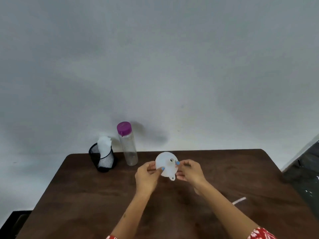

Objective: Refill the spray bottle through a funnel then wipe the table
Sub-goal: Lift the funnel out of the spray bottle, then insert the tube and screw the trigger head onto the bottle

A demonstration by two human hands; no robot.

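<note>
A white plastic funnel [166, 165] is held above the dark wooden table [172, 204], its spout pointing toward me. My left hand [146, 176] pinches its left rim, thumb on the cone. My right hand [189, 171] pinches its right edge near a small label. A clear bottle with a purple cap [128, 145] stands upright at the back of the table, left of the funnel. No spray bottle is visible; part of the table behind my right hand is hidden.
A black mesh cup [103, 160] holding white tissue [104, 146] sits at the table's back left. A thin white strip [239, 200] lies on the table at the right. A grey wall runs behind the table; dark floor shows at the right.
</note>
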